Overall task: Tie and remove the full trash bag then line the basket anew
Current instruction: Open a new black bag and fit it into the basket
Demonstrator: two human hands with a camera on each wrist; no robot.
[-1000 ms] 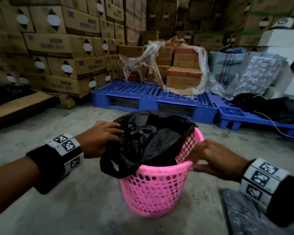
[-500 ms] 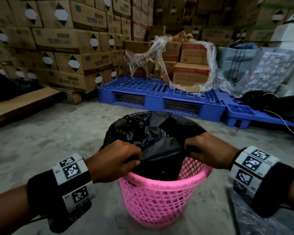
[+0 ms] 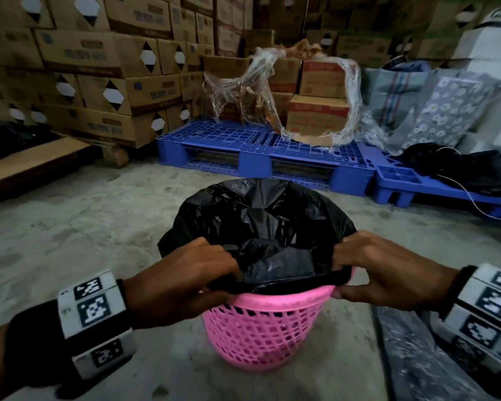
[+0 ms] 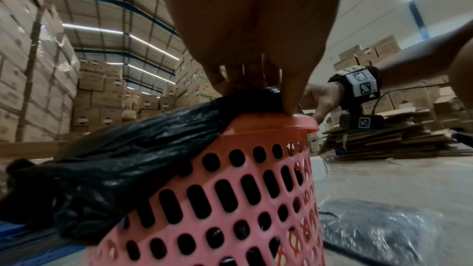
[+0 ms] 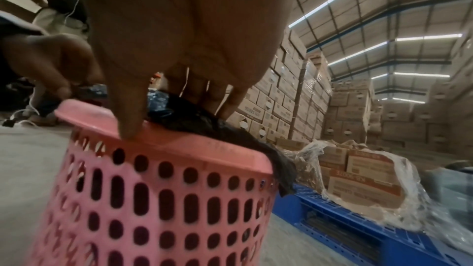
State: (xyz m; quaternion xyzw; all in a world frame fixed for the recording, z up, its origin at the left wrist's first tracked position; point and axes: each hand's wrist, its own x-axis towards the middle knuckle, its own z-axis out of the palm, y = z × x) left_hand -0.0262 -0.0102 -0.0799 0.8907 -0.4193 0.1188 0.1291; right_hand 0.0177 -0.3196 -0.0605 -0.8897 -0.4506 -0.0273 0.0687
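Head view has one black trash bag point(image 3: 261, 227) sitting in one pink basket point(image 3: 268, 328) on the concrete floor point(image 3: 70, 227), left hand point(image 3: 182, 282) and right hand point(image 3: 388, 273) both pinching its near edge at the rim. Left wrist view: bag flops over the outer side. Right wrist view: thumb on the rim, blue pallet point(image 5: 358, 228) close behind.

Bg: stacked cardboard boxes point(image 3: 104, 91) along the left wall. Blue plastic pallet point(image 3: 261, 146) w/ red-printed cartons point(image 3: 318, 117) in torn clear wrap point(image 3: 353, 91). Flattened cardboard pile point(image 4: 399, 139) on concrete floor point(image 3: 70, 227) (second blue pallet point(image 3: 417, 186) to the right).
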